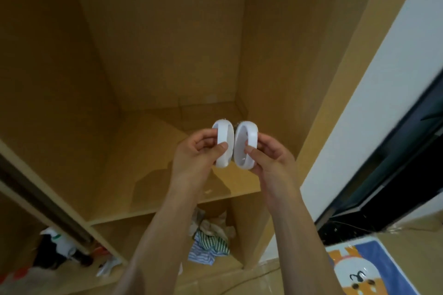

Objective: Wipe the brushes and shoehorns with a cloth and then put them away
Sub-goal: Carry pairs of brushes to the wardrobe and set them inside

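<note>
I hold two white brushes over the shelf (167,189) front edge: left hand (199,153) grips the left brush (224,143), right hand (268,153) the right brush (245,148). Risk: pinch-only holds, either may slip & drop.

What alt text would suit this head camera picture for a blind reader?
Two hands, left hand and right hand, each hold a white oval brush side by side above a wooden cupboard shelf. Crumpled cloths lie below.

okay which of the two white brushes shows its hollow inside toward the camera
The white brush in the right hand, the right-hand one of the pair: its open oval hollow faces the camera. The brush in the left hand shows mostly its smooth outer band.
</note>
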